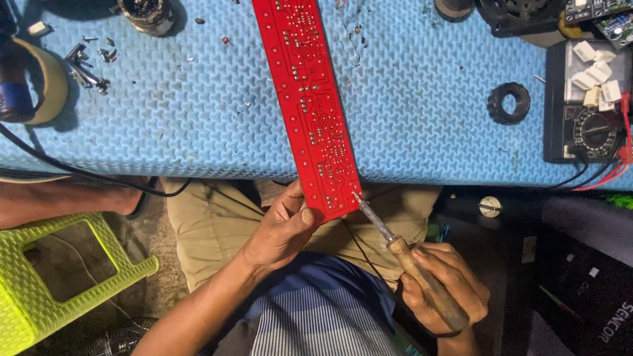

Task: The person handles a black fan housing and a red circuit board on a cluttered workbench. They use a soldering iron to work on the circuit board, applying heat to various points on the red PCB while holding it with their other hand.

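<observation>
Glossy red circuit board (310, 99) on dimpled blue foam mat (428, 125); wooden-handled soldering iron (412, 264) (dull metal tip).

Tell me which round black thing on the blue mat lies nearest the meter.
The black toothed ring, lying alone just left of the meter; the other round black parts sit along the mat's far edge.

Left hand (280, 231): palm up, fingers curled, thumb pressed forward in a pinch grip; forearm bare, running down to lower left of view. Right hand (445, 287): closed in a fist-like pen grip, knuckles outward, thumb laid along the top; wrist at bottom edge. Hands near each other, not touching.
</observation>
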